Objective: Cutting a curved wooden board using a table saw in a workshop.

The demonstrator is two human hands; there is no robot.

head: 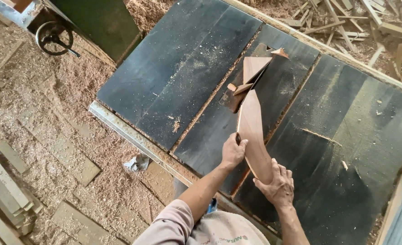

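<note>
While sawdust lies thick on the floor all round, a person stands at the near edge of a dark saw table [173, 68] and holds a long reddish wooden board [251, 131] with both hands. The board is pointed at its far end and lies along the middle of the table, its tip reaching toward a wooden guard [253, 68] set over the slot near the table's centre. The left hand [232, 152] is closed on the board's left edge, thumb over the top. The right hand [275, 183] grips the board's near end, fingers wrapped over it, close to the table's near edge. Both forearms come up from the bottom of the view, the left in a pale rolled sleeve [171, 224].

Small offcuts [280, 53] sit beside the guard, and a thin sliver of wood [321, 136] lies on the right half of the table, with dust scattered over the left half. A metal rail [128, 131] runs along the table's left near edge. Beyond the far left corner is a black handwheel [53, 37] on a green machine body [103, 25]. Pale wooden slats [3, 181] are stacked on the floor at the left, and a heap of scrap sticks [346, 22] lies past the table's far edge.
</note>
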